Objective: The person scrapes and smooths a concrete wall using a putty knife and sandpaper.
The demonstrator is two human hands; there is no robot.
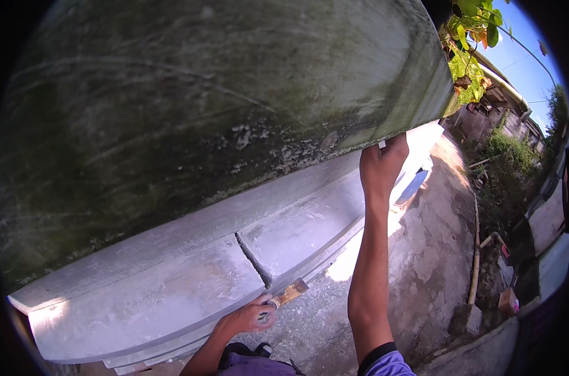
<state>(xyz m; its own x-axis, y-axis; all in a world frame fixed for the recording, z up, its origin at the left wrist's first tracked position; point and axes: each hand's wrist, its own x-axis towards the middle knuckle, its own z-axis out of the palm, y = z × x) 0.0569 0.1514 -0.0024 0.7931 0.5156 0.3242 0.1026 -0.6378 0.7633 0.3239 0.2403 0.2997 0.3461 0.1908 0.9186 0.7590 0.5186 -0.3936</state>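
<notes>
My left hand is closed around a putty knife with a stained, rusty-looking blade. It is beside the outer edge of a grey concrete ledge, just below a dark open joint between two slabs. My right arm reaches up to the lower edge of a large, dark, mossy concrete surface. There my right hand is bent under that edge, its fingers hidden. A small white piece shows beside it; whether the hand holds it, I cannot tell.
Rough concrete ground runs along the right. Farther right are a long-handled shovel, a small box and weeds. Leafy vines hang at the upper right. A blue rounded object stands beyond my right forearm.
</notes>
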